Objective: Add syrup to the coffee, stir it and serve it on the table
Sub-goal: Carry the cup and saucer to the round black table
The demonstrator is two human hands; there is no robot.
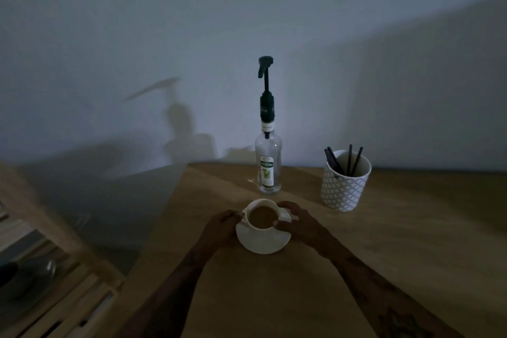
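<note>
A white cup [253, 223] of milky coffee stands on a white saucer [264, 243] in the middle of the wooden table [397, 241]. My left hand [220, 223] grips the saucer's left rim. My right hand [295, 221] curls round the cup's right side, thumb at its rim. Just behind the cup stands a clear syrup bottle [268, 164] with a tall dark pump on top, its spout pointing left. To the right, a patterned white holder [345, 182] contains several dark stir sticks [349, 158].
The table's left edge runs diagonally from the bottle toward the lower left. A wooden slatted shelf [49, 282] with dark dishes sits beyond it at lower left. A plain wall rises behind the table.
</note>
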